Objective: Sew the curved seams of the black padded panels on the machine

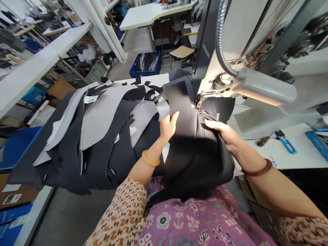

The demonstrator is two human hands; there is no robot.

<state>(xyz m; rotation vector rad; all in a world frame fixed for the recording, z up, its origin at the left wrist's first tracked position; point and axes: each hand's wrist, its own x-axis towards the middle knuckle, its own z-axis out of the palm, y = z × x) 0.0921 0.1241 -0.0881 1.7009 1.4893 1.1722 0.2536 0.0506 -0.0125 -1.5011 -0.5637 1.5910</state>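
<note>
Purple apron below, black fabric at a sewing machine

Fabric lies under the needle and spills over the worktop's near edge toward the apron. The left hand grips its left edge, thumb on top; the right hand clasps a bunched fold, thumb uppermost. It looks soft, pliable and fairly light, likely to crease or sag; flat margins beside the seam seem the best hold, clear of the needle. Cut pieces cover the worktop's left side; blue snips lie toward its right edge.
</note>
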